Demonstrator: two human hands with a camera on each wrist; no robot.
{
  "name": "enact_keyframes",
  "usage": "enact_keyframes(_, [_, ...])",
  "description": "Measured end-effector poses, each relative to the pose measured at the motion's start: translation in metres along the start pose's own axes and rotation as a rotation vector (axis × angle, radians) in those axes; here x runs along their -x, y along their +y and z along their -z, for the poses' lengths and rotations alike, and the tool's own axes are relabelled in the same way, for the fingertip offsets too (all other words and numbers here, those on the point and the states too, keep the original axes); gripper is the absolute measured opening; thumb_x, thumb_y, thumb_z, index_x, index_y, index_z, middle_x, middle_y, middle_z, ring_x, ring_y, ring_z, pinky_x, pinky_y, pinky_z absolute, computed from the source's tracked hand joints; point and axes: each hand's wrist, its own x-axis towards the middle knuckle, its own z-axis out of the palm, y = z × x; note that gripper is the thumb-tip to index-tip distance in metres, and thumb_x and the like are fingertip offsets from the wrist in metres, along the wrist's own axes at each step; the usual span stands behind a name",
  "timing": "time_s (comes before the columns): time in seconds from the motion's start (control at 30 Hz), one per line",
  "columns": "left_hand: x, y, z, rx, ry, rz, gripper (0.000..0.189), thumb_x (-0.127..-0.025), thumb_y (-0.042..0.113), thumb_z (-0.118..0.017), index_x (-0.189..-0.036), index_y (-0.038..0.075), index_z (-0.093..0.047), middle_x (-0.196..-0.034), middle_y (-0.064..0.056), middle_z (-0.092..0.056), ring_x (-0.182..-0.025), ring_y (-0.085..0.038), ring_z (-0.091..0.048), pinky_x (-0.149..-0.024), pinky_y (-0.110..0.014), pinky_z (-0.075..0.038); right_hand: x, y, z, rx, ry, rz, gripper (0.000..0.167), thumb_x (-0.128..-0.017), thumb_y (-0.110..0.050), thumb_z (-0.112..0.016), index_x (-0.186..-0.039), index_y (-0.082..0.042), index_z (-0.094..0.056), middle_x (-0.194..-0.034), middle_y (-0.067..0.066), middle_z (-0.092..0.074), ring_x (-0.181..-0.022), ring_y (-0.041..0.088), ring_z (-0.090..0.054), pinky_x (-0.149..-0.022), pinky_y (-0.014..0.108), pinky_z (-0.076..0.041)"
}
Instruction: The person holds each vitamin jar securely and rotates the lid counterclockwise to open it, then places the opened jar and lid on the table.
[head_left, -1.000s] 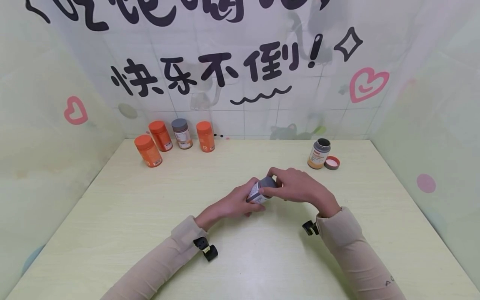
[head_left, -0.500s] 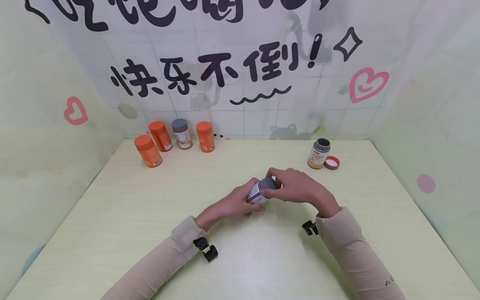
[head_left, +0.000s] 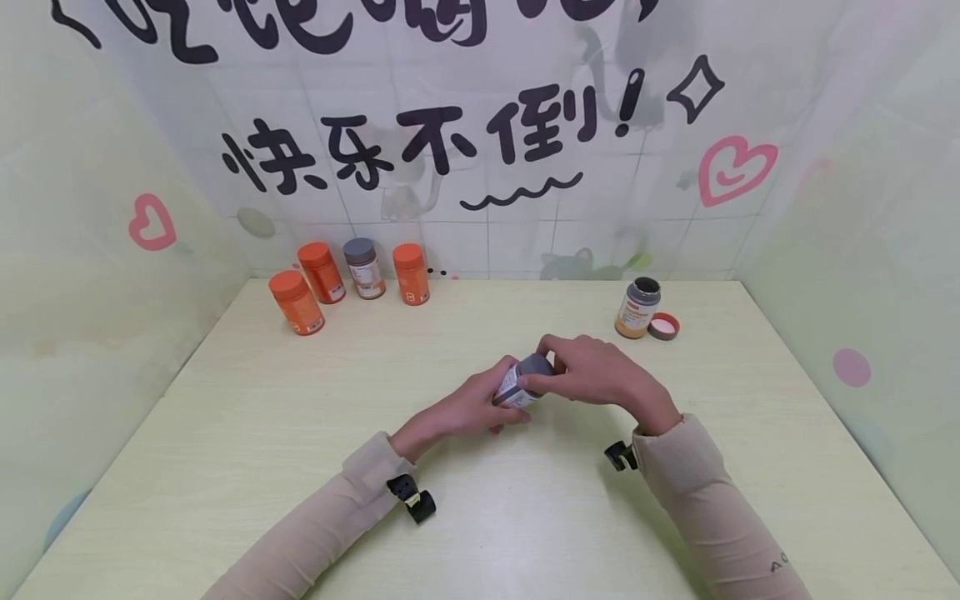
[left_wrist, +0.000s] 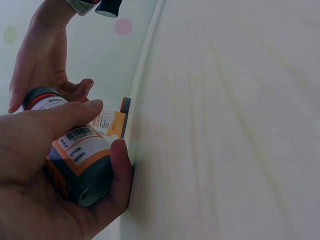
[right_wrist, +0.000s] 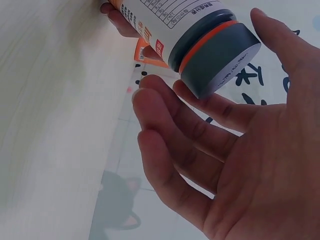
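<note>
My left hand [head_left: 480,402] grips a tilted supplement bottle [head_left: 514,388] with a white, grey and orange label. In the left wrist view, its thumb lies along the bottle [left_wrist: 82,145] and a finger curls under the base. At the bottle's other end is its dark grey screw lid [right_wrist: 220,59], with an orange ring below it. My right hand [head_left: 596,371] curls its thumb and fingers around this lid. The right wrist view shows the index finger against the lid's lower edge, the thumb near the opposite side, and the other fingers [right_wrist: 160,165] bent beside it.
An uncapped bottle [head_left: 637,310] stands at the back right, its lid [head_left: 663,326] lying upturned beside it. At the back left are three orange bottles, one of them the nearest orange bottle [head_left: 297,303], and a grey-lidded bottle [head_left: 365,269]. Printed wall sheets enclose the table [head_left: 300,400].
Both arms and the bottle stay in almost the same place. The right thumb and fingers shift slightly back and forth around the lid.
</note>
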Motion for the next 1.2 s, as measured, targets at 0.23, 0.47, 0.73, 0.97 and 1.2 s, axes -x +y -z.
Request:
enact_keyframes(0.23, [-0.0003,0.0006,-0.0003,-0.002,0.001,0.004,0.049,-0.096,0.015,-0.073,-0.135,0.014,-0.042,-0.12,-0.016,-0.059,-0.08,-0.019,-0.061,-0.061,-0.028,-0.055,0.0006,-0.001,0.0003,0.002,-0.014,0.012,0.04,-0.093,-0.057,-0.065,-0.107,-0.019,-0.063,-0.079,0.001,-0.065,-0.064,0.014,-0.058,-0.058,0.031,-0.046])
enact_keyframes(0.47, [-0.0004,0.0016,-0.0004,-0.006,0.004,0.015,0.049,-0.096,0.015,-0.073,-0.135,0.014,-0.042,-0.121,-0.015,-0.059,-0.082,-0.019,-0.061,-0.062,-0.028,-0.055,0.0004,-0.0008,0.0,-0.008,-0.027,0.037,0.037,-0.094,-0.051,-0.066,-0.113,-0.02,-0.06,-0.08,-0.001,-0.065,-0.066,0.014,-0.058,-0.06,0.03,-0.047])
enact_keyframes(0.73, [-0.0003,0.0021,-0.0003,-0.002,0.003,0.014,0.05,-0.097,0.015,-0.072,-0.136,0.014,-0.042,-0.122,-0.015,-0.058,-0.083,-0.02,-0.061,-0.062,-0.028,-0.056,0.001,-0.0003,0.0003,-0.006,-0.004,0.013,0.044,-0.093,-0.062,-0.064,-0.112,-0.022,-0.061,-0.08,0.0,-0.066,-0.065,0.015,-0.057,-0.059,0.031,-0.046])
enact_keyframes(0.97, [0.0004,0.003,-0.0003,-0.005,0.004,0.012,0.05,-0.097,0.015,-0.072,-0.136,0.015,-0.042,-0.121,-0.015,-0.058,-0.085,-0.02,-0.061,-0.062,-0.028,-0.056,0.0008,-0.0007,-0.0002,0.02,0.005,-0.012,0.044,-0.093,-0.063,-0.062,-0.098,-0.02,-0.062,-0.074,-0.001,-0.062,-0.063,0.015,-0.055,-0.057,0.031,-0.044])
enact_keyframes(1.2, [0.0015,0.0046,-0.0003,-0.001,0.012,0.02,0.05,-0.097,0.014,-0.072,-0.136,0.014,-0.042,-0.119,-0.015,-0.059,-0.083,-0.019,-0.061,-0.062,-0.029,-0.056,0.0001,-0.0014,0.0002,-0.006,-0.026,0.013,0.038,-0.093,-0.054,-0.065,-0.108,-0.019,-0.061,-0.077,-0.001,-0.063,-0.064,0.015,-0.057,-0.058,0.031,-0.046])
